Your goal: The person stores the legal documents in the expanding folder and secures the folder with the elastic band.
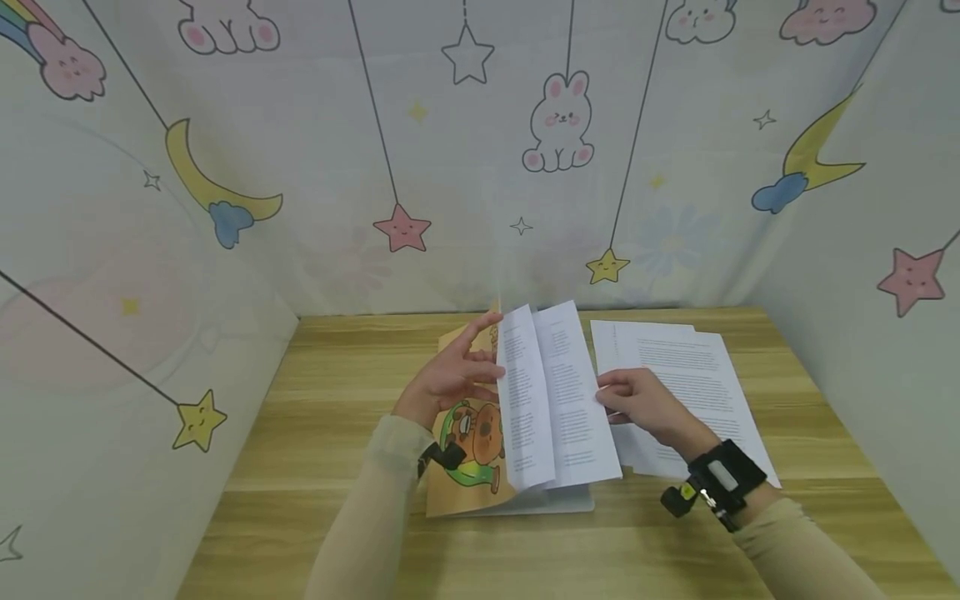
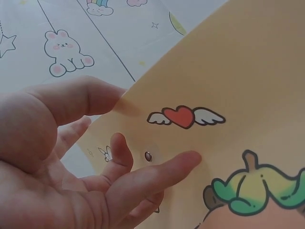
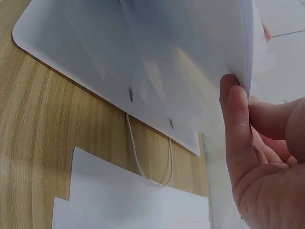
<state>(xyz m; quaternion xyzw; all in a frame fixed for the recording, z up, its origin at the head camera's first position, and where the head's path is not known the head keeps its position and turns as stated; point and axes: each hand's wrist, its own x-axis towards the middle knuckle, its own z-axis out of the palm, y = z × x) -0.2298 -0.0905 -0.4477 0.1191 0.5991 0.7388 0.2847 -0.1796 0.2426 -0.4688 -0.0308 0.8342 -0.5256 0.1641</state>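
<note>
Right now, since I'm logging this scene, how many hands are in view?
2: the left hand touching the tan cover, the right hand pinching the edge of the papers.

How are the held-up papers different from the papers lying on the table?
The held-up papers are tilted up, but the lying papers are flat on the table. The right hand pinches the held-up papers by an edge, while neither hand grips the lying papers. Both are white with lines of dark print.

Your left hand [image 1: 457, 375] is spread, some fingers [image 2: 157, 177] bent; your right hand [image 1: 637, 402] pinches; both forearms [image 1: 363, 517] reach forward.
</note>
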